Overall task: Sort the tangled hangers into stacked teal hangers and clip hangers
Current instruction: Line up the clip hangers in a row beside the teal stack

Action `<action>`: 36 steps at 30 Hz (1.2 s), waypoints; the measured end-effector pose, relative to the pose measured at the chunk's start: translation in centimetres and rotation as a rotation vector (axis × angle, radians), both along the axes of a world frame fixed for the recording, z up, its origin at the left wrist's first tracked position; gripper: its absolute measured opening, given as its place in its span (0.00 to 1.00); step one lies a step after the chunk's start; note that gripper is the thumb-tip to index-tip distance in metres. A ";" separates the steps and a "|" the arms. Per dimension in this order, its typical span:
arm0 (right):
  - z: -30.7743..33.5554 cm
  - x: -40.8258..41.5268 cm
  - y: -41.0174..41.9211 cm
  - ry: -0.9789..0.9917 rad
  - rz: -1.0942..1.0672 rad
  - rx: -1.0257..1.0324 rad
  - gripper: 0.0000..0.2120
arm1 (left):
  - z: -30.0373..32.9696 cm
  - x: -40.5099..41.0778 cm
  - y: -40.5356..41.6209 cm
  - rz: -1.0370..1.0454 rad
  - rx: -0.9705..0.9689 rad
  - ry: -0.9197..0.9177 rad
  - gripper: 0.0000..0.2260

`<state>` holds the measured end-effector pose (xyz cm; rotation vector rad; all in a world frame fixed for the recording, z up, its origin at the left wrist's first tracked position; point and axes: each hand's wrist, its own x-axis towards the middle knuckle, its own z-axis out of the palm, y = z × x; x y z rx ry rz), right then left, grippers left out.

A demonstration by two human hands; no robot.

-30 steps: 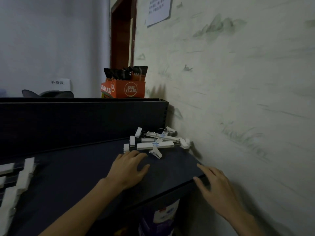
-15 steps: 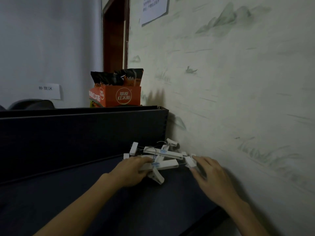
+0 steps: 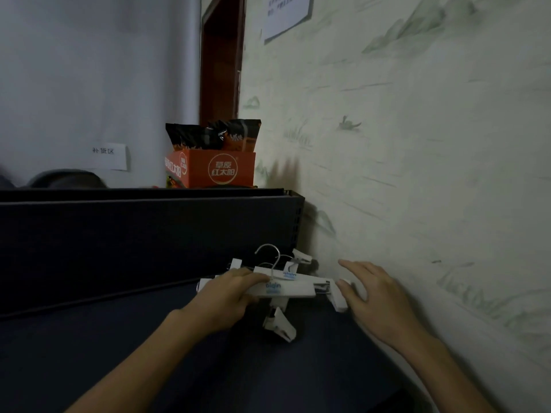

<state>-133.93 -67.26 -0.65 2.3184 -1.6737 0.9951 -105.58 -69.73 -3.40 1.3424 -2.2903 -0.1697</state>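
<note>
A small pile of white clip hangers (image 3: pixel 293 289) with metal hooks lies on the dark shelf (image 3: pixel 119 338) near the wall corner. My left hand (image 3: pixel 229 296) grips the left part of the front hanger's bar. My right hand (image 3: pixel 372 296) is spread, its thumb and fingers touching the white clip (image 3: pixel 338 296) at the bar's right end. One loose clip (image 3: pixel 280 323) hangs down from the bar toward me. No teal hangers are in view.
A dark back panel (image 3: pixel 149 231) rises behind the shelf. On top of it stands an orange box (image 3: pixel 211 169) with dark snack packets. The painted wall (image 3: pixel 417 174) runs close along the right side. A brown door frame (image 3: pixel 222 55) is further back.
Both hands moved forward from the shelf's front edge to the hanger pile. The left hand closed on the front hanger bar; the right reached its right-end clip.
</note>
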 end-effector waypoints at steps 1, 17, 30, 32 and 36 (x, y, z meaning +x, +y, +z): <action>0.0 -0.2 -0.3 -0.002 0.007 0.003 0.20 | 0.1 0.0 0.1 0.020 -0.007 0.001 0.20; -1.1 -0.1 -5.7 -0.133 0.122 0.104 0.24 | -0.2 3.3 0.9 0.267 -0.149 0.080 0.21; -3.5 4.3 -9.6 0.080 0.273 0.262 0.18 | 0.6 6.1 0.7 0.337 -0.294 0.065 0.20; -3.6 4.7 -9.7 0.109 0.288 0.233 0.17 | 0.8 6.3 0.7 0.333 -0.312 0.065 0.21; -3.9 5.0 -9.8 0.167 0.285 0.188 0.16 | 1.0 6.4 0.9 0.315 -0.344 0.066 0.21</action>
